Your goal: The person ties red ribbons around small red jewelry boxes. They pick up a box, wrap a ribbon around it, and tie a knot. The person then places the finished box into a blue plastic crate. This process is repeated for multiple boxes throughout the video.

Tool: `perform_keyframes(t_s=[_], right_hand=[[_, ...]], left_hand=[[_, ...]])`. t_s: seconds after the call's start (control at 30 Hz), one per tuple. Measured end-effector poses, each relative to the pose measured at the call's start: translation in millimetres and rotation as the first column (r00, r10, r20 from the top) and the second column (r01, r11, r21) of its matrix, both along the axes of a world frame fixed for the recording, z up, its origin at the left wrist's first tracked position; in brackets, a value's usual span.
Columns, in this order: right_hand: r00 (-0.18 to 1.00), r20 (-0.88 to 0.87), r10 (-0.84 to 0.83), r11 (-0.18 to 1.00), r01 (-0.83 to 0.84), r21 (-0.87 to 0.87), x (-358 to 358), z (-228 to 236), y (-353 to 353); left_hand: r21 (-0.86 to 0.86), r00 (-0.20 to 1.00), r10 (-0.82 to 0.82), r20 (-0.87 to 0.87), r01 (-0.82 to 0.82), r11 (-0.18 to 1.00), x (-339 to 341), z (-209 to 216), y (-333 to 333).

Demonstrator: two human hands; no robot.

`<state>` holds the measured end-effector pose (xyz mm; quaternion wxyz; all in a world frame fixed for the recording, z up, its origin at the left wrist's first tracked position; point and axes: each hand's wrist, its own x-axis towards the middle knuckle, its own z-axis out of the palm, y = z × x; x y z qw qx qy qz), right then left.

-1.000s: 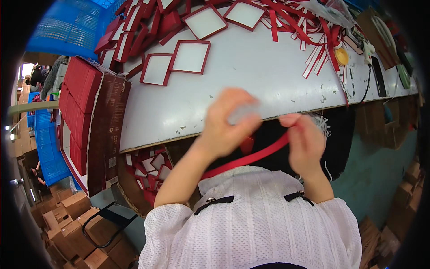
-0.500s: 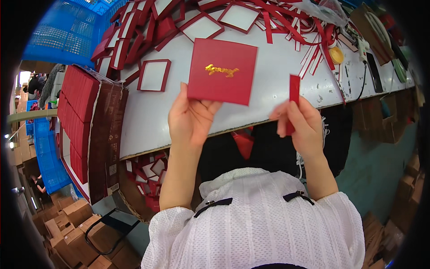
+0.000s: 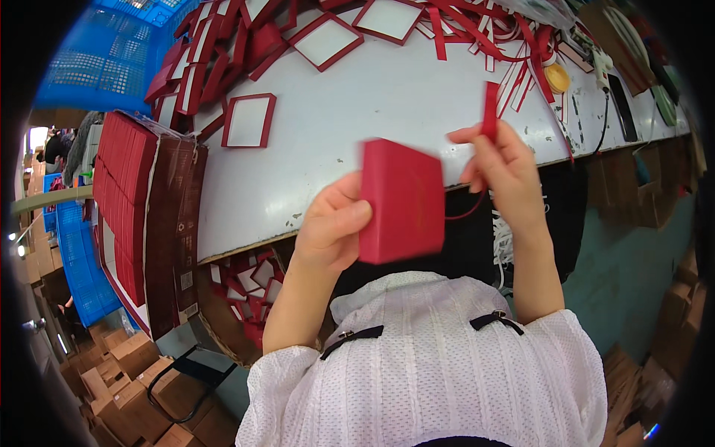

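Observation:
A red square box (image 3: 403,201) is gripped by its left side in my left hand (image 3: 332,225), thumb on its edge. It is tilted so that its side wall shows, and it is slightly blurred by motion. My right hand (image 3: 507,168) pinches a red ribbon strip (image 3: 490,104) whose upper end stands above the fingers. Below that hand, a thin red length curves over to the right side of the box; how it joins the box is hidden. Both hands are over the table's near edge.
On the white table (image 3: 320,127) lie an open white-lined red box part (image 3: 249,121), a heap of similar parts (image 3: 216,56) and tangled red ribbons (image 3: 484,33). A carton of red boxes (image 3: 123,171) stands at left. A yellow round container (image 3: 556,77) and dark phone (image 3: 623,108) lie at right.
The box has come down toward me and turned from its gold-marked face to show its side. My left hand's grip now has the thumb in front. My right hand has risen slightly with the ribbon.

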<state>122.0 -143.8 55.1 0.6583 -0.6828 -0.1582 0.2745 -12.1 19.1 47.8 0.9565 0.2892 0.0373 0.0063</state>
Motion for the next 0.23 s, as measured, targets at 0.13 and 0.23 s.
perform_keyframes(t_s=[0.13,0.23], right_hand=[[0.956,-0.229,0.181,0.967,-0.131,0.217,-11,11,-21],[0.944,0.071,0.321,0.936,-0.328,0.129,-36,15,-10]], left_hand=[[0.309,0.946,0.311,0.091,-0.324,0.894,7,-1,-7],[0.575,0.899,0.428,0.087,-0.397,0.716,13,3,-25]])
